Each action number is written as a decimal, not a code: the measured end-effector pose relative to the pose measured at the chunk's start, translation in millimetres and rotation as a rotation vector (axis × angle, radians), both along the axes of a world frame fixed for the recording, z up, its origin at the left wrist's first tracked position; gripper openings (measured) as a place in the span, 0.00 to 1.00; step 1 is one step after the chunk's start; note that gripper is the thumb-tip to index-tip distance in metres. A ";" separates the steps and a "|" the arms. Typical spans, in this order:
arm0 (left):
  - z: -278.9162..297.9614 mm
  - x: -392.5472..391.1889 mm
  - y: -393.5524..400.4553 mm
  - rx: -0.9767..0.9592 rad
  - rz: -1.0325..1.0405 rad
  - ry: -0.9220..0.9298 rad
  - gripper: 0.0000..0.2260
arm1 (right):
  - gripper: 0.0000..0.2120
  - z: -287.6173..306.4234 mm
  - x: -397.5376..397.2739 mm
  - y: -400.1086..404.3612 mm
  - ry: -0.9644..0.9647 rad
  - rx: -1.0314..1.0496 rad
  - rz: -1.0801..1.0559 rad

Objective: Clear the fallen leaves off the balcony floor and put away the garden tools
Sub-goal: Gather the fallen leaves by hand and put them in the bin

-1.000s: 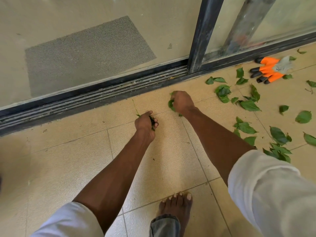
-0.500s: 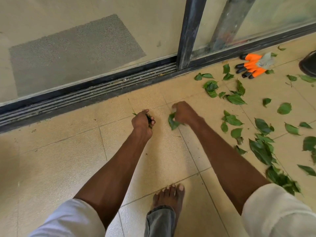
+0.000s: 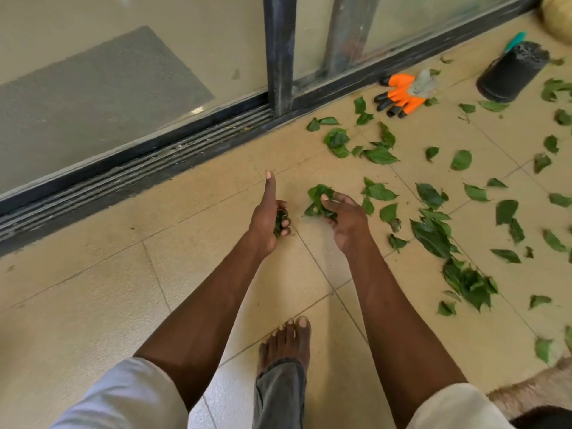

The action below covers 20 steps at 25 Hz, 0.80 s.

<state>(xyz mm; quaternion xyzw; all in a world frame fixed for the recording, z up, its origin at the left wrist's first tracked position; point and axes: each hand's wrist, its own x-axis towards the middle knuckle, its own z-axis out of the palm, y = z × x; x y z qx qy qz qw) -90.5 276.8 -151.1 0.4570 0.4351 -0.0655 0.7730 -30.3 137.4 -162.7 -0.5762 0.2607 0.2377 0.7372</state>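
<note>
My left hand (image 3: 268, 216) grips a small bunch of green leaves (image 3: 280, 223) in its curled fingers, thumb stuck out straight. Just to its right, my right hand (image 3: 346, 216) holds another clump of leaves (image 3: 318, 198) between thumb and fingers. Both hands hover above the beige tiled floor (image 3: 93, 305). Several loose green leaves (image 3: 433, 230) lie scattered over the tiles to the right. An orange and black garden glove (image 3: 402, 96) lies by the door track. A black pot (image 3: 512, 71) with a teal-handled tool (image 3: 515, 40) sticking out of it stands further right.
The dark sliding door track (image 3: 139, 174) and frame post (image 3: 280, 51) run along the far side, with a grey mat (image 3: 93, 100) behind the glass. My bare foot (image 3: 286, 342) stands on the tiles below the hands. A furry brown thing (image 3: 532, 394) shows at the bottom right.
My right hand has drawn back from near the door track with a clump of leaves and now sits beside the left. The left thumb has straightened. The view has swung right, showing the pot.
</note>
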 end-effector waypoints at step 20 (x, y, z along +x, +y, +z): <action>4.3 50.1 -140.1 -0.089 -0.197 0.002 0.09 | 0.10 -39.6 -43.0 -145.5 -0.521 -1.151 0.349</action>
